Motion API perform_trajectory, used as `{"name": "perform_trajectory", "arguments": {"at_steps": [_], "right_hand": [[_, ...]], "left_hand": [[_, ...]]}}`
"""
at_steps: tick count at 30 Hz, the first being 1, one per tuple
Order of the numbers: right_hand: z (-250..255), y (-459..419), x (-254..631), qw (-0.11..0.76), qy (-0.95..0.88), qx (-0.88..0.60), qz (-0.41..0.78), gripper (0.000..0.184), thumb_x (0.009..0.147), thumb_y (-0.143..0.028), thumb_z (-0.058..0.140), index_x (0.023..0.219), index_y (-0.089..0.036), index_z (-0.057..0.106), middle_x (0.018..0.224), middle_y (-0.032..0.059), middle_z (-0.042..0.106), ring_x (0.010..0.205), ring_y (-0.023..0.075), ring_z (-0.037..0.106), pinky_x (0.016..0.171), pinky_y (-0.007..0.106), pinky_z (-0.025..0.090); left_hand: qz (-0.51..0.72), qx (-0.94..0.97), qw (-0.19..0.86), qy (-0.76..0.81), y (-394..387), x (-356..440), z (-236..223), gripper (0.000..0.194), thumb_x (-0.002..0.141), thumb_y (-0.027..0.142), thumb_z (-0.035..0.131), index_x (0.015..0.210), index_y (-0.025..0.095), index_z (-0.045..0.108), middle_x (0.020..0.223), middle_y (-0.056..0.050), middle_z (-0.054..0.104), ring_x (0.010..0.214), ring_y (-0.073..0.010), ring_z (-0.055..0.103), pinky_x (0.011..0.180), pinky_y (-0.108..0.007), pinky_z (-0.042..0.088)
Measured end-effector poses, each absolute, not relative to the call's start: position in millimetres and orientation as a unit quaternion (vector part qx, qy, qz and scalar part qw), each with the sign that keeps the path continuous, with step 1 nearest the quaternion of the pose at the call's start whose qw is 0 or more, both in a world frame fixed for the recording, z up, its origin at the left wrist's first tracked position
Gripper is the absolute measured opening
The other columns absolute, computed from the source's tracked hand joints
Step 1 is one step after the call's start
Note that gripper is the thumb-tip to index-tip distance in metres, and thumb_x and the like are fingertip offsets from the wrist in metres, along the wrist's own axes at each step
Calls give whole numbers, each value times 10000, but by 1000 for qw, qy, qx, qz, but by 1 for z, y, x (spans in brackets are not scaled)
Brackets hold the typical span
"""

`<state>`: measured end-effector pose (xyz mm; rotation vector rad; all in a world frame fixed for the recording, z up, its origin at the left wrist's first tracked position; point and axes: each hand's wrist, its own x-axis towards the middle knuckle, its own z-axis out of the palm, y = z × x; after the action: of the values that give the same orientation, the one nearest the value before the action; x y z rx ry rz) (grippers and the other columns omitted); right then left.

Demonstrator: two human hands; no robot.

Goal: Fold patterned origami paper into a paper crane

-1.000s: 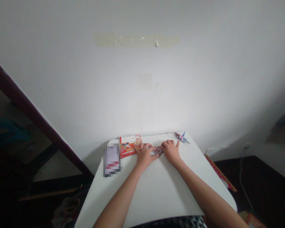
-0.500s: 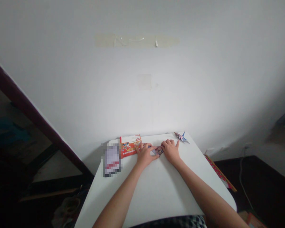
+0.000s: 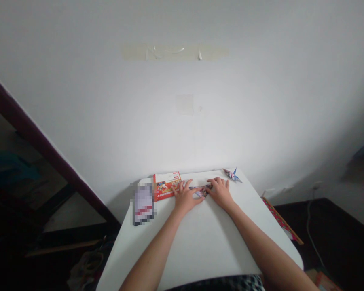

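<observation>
A small folded piece of patterned paper lies on the white table, between my two hands. My left hand rests at its left side, fingers spread wide, thumb and forefinger tips touching the paper. Under the fingertips of my right hand is the paper's right end; those fingers are bent and pressed against it, hiding part of it. Just beyond my right hand, at the back right corner, sits a folded paper crane in blue, white and red.
A red and white printed packet lies left of my left hand, partly behind its fingers. Beside it is a blurred-out phone-like object. The white wall rises at the table's back edge.
The fingers of my left hand have lifted and spread apart. My right hand has shifted slightly, and a little more of the paper shows between the hands.
</observation>
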<state>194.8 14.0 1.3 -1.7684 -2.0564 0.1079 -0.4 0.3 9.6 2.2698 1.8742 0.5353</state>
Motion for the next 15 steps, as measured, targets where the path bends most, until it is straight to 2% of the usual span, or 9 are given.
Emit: {"name": "perform_trajectory", "arguments": {"at_steps": [6, 11, 15], "right_hand": [[-5, 16, 207, 222, -739, -635, 47, 674, 833, -593, 716, 1400, -253, 587, 1362, 132, 572, 1317, 327, 476, 1181, 579, 234], [-6, 20, 205, 221, -725, -651, 49, 689, 802, -602, 736, 1384, -255, 605, 1385, 129, 557, 1335, 329, 457, 1178, 558, 234], [-7, 23, 204, 229, -714, -659, 67, 620, 811, -548, 747, 1360, -286, 627, 1399, 108, 554, 1348, 321, 449, 1179, 548, 234]], "left_hand": [[169, 753, 97, 629, 1, 1, 15, 501, 752, 645, 758, 1243, 579, 687, 1641, 53, 421, 1533, -453, 239, 1171, -824, -22], [163, 748, 106, 634, 1, 1, 18, 518, 739, 634, 768, 1247, 562, 692, 1643, 56, 421, 1538, -441, 236, 1184, -805, -25], [158, 752, 108, 631, 1, 1, 19, 539, 748, 653, 751, 1272, 549, 682, 1642, 42, 427, 1538, -441, 237, 1184, -807, -9]]}}
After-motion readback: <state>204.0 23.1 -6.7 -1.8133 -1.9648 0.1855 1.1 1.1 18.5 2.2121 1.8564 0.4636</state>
